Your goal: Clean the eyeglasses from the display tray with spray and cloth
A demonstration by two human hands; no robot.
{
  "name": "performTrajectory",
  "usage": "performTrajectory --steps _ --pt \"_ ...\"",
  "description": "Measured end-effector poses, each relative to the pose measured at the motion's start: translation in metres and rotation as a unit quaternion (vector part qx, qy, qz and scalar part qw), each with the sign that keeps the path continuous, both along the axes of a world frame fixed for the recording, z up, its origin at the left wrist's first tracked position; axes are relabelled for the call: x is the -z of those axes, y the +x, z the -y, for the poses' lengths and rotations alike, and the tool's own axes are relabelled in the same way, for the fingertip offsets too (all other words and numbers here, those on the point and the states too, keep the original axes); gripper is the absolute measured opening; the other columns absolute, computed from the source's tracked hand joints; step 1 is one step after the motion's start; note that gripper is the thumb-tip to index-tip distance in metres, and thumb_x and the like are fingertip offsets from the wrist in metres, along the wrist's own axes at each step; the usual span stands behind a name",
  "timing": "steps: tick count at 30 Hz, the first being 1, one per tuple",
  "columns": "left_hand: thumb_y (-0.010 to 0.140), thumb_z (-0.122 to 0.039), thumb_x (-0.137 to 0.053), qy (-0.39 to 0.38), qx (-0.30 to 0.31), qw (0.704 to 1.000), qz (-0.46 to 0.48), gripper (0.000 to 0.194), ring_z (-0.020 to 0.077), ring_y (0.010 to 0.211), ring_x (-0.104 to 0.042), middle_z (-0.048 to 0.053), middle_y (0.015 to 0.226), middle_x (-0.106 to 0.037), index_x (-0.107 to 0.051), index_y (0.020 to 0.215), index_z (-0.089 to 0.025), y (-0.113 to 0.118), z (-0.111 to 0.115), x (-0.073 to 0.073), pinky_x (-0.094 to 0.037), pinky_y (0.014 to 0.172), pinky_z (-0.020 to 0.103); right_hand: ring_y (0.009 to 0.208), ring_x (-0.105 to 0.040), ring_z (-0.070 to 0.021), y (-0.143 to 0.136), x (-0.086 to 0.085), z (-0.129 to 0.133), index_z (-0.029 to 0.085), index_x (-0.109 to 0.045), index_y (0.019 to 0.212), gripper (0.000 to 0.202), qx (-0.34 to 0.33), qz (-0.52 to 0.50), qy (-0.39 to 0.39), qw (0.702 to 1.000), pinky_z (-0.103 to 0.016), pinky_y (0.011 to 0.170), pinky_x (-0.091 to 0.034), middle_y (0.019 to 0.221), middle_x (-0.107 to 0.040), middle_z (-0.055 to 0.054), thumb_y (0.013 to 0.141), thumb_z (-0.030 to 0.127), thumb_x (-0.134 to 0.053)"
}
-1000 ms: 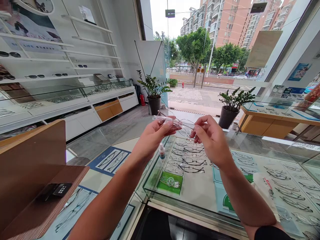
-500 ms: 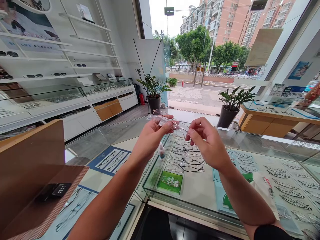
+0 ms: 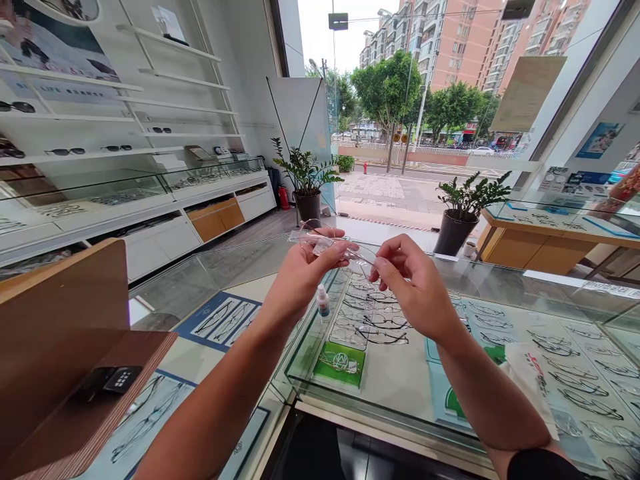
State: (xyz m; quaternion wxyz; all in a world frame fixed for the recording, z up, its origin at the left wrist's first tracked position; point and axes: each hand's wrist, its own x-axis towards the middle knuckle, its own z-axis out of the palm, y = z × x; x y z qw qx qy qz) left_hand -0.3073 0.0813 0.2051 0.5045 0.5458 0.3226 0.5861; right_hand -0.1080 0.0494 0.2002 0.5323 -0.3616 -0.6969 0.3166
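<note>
Above the glass showcase, my left hand is closed on a pair of thin-framed eyeglasses, with a clear plastic strip or wrapper about the frame. The thumb lies on top, pressed against the fingers. My right hand pinches the end of a slender temple arm of the same glasses. Below the hands, a small white bottle with a blue label stands upright on the glass. Some of the frame is hidden behind my left fingers.
The showcase holds rows of eyeglasses and a green card. A white printed bag or cloth lies by my right forearm. A brown wooden box stands at left. Potted plants are beyond.
The eyeglasses have tilted and shifted slightly left and down in my hands, so their lenses look flatter. Both hands keep nearly the same place and grip.
</note>
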Motion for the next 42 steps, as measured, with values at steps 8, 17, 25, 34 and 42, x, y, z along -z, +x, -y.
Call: performTrajectory --steps 8,17,25,34,42 --pt "0.079 -0.038 -0.094 -0.022 0.014 0.999 0.045 0.050 0.0208 0.093 -0.078 0.012 0.115 -0.083 -0.065 0.115 -0.019 -0.0008 0.0027 -0.0047 -0.059 0.093 0.037 0.080 -0.067 -0.0167 -0.0030 0.0020 0.0005 0.025 -0.058 0.101 0.009 0.001 0.034 0.013 0.999 -0.034 0.066 -0.051 0.086 -0.069 0.000 0.104 0.034 -0.060" --pt "0.079 -0.038 -0.092 -0.005 0.025 1.000 0.000 0.043 0.0227 0.088 -0.079 0.013 0.116 -0.082 -0.068 0.110 -0.019 -0.0026 0.0043 -0.0032 -0.061 0.090 0.040 0.072 -0.060 -0.0150 -0.0039 0.0010 0.0016 0.025 -0.060 0.096 0.011 0.018 0.079 0.030 0.996 -0.033 0.067 -0.049 0.083 -0.068 0.001 0.102 0.034 -0.062" --pt "0.079 -0.036 -0.092 0.021 0.053 0.995 -0.088 0.035 0.0217 0.089 -0.075 0.008 0.104 -0.082 -0.075 0.105 -0.021 -0.0027 0.0065 0.0015 -0.059 0.081 0.034 0.078 -0.065 -0.0168 -0.0044 0.0023 0.0004 0.025 -0.065 0.103 0.008 0.024 0.114 0.049 0.992 -0.033 0.068 -0.050 0.096 -0.074 -0.002 0.101 0.033 -0.066" --pt "0.081 -0.038 -0.092 0.023 0.077 0.993 -0.083 0.038 0.0224 0.092 -0.075 0.007 0.098 -0.080 -0.074 0.110 -0.021 -0.0012 0.0065 0.0030 -0.060 0.086 0.036 0.086 -0.066 -0.0183 -0.0054 0.0007 0.0008 0.025 -0.068 0.108 0.009 0.015 0.137 0.074 0.988 -0.036 0.075 -0.051 0.102 -0.074 -0.003 0.100 0.028 -0.066" --pt "0.088 -0.046 -0.085 0.015 0.115 0.986 -0.119 0.041 0.0226 0.091 -0.073 0.009 0.100 -0.077 -0.076 0.118 -0.019 -0.0019 0.0101 0.0009 -0.060 0.083 0.036 0.084 -0.062 -0.0185 -0.0051 0.0018 -0.0013 0.025 -0.069 0.100 0.004 0.015 0.145 0.100 0.984 -0.037 0.076 -0.049 0.097 -0.071 -0.002 0.101 0.025 -0.066"
